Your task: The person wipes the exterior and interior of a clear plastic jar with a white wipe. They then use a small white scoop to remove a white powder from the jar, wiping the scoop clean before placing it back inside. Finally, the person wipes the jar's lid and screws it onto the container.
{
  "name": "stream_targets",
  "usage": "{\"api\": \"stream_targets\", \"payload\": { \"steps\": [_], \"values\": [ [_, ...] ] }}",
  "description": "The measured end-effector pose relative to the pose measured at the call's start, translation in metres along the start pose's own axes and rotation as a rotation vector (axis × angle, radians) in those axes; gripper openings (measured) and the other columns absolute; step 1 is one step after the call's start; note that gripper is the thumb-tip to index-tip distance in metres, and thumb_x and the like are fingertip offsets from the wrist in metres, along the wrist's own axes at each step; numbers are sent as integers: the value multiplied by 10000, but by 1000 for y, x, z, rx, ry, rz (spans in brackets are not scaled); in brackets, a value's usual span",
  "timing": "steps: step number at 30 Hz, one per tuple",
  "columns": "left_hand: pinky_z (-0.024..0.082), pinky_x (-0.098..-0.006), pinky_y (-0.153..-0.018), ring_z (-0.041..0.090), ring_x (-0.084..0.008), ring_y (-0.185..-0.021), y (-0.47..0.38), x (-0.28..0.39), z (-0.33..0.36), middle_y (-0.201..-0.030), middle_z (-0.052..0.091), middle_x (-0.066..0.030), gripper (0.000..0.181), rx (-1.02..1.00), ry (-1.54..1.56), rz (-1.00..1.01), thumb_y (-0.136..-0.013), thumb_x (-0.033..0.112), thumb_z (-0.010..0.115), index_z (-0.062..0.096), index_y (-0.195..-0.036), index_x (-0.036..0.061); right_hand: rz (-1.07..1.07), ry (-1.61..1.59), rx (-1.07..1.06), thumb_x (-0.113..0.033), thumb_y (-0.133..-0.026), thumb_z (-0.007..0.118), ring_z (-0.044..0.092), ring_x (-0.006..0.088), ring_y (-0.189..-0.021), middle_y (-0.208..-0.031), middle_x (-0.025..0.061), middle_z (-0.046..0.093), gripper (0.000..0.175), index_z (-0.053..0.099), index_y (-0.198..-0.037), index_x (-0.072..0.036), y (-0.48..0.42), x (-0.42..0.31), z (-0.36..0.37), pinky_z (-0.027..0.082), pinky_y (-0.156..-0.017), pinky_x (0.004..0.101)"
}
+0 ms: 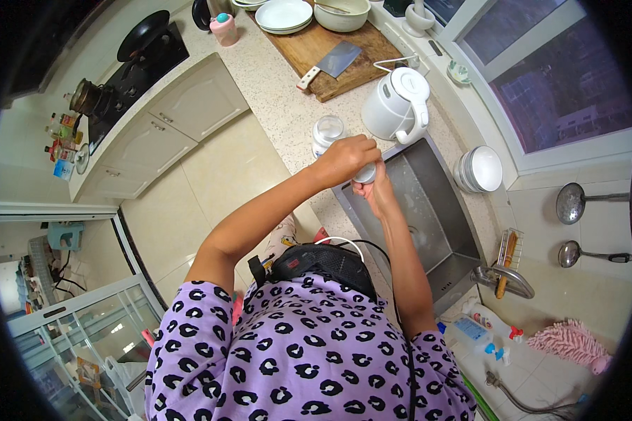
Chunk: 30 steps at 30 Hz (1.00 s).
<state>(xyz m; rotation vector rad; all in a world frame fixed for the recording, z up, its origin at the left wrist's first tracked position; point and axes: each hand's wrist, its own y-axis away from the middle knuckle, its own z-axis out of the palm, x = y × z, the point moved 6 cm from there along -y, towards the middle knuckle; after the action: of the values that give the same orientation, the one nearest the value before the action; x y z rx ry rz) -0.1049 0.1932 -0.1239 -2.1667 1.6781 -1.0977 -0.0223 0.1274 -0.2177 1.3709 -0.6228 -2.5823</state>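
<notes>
My right hand (377,190) holds a small whitish round container (366,173) over the corner of the sink, its fingers and thumb around the side. Over the same container bends my left hand (347,156), knuckles up and fingers curled at the far side. Its fingertips are hidden, so I cannot tell what they grip. Just beyond the left wrist a clear jar (329,130) stands upright on the counter. A white electric kettle (387,108) is behind the hands, to the right of the jar.
A steel sink (426,210) lies under my right forearm. Farther back, a cleaver (338,59) rests on a wooden cutting board (289,47) with stacked plates (283,14) and a bowl (342,16). Bowls (485,168) stand right of the sink, near a faucet (505,281).
</notes>
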Motion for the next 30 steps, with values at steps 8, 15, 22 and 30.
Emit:
{"api": "stream_targets", "payload": {
  "steps": [8,15,22,30],
  "values": [
    [495,-347,-572,634,-254,-623,28,-42,13,-686,621,-144,172,202,322,-762,-763,7,737,571,-800,-17,-228,121,65,-482,-1076,305,470,92,-617,-876,39,549,455,451,-1309,-120,3,-10,5,362,-505,230],
    [470,-306,-451,600,-157,-502,65,-53,35,-654,630,-95,175,155,541,-1039,-794,49,742,577,-790,-11,-291,221,88,-447,-1078,298,466,83,-601,-888,33,552,426,463,-1313,-133,-3,6,-2,362,-496,210],
    [510,-399,-615,640,-312,-763,10,-12,0,-845,607,-127,160,143,6,-262,-790,47,700,605,-919,34,-140,148,-4,-487,-1079,286,454,92,-586,-815,22,509,453,459,-1290,-125,-2,-11,2,350,-485,222],
    [538,-338,-645,654,-221,-798,14,-2,4,-904,643,-103,162,213,282,-382,-850,48,680,626,-998,8,-61,-7,-31,-518,-1076,284,494,123,-699,-971,27,543,456,440,-1295,-149,-3,-8,-1,370,-559,260]
  ]
}}
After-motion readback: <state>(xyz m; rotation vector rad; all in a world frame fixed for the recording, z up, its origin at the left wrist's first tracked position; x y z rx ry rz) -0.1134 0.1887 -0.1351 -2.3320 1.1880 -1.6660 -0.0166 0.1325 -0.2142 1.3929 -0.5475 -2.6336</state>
